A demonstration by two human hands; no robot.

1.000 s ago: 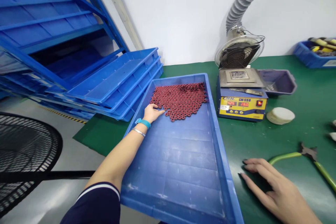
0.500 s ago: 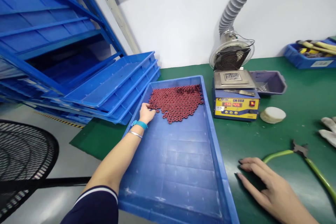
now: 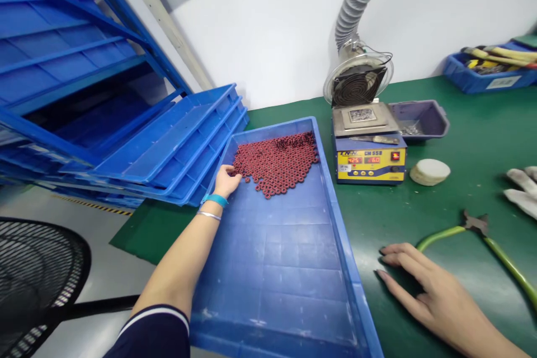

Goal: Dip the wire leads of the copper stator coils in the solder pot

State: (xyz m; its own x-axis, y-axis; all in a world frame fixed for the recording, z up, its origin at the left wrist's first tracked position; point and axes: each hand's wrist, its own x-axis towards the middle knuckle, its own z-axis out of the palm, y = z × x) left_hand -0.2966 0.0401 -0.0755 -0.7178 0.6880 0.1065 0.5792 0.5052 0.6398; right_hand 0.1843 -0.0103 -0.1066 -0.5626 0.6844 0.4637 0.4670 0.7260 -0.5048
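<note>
A shallow blue tray point(image 3: 285, 268) lies on the green bench in front of me. A heap of small red rings point(image 3: 277, 163) fills its far end. My left hand point(image 3: 226, 180) reaches into the tray's far left corner, fingers curled at the edge of the heap; whether it grips any rings I cannot make out. My right hand point(image 3: 432, 290) rests flat on the green mat to the right of the tray, fingers spread, holding nothing. Green-handled cutters point(image 3: 482, 235) lie just beyond it.
A yellow-and-blue solder pot point(image 3: 369, 151) with a fan and extraction hose stands right of the tray. A grey bin point(image 3: 419, 118), a white disc point(image 3: 430, 171) and white gloves point(image 3: 522, 193) lie nearby. Stacked blue trays point(image 3: 168, 140) sit on the left. A floor fan point(image 3: 37, 274) stands below.
My left hand has drawn back from over the rings to the heap's left edge and its fingers have curled in. My right hand stays flat. My view has shifted slightly.
</note>
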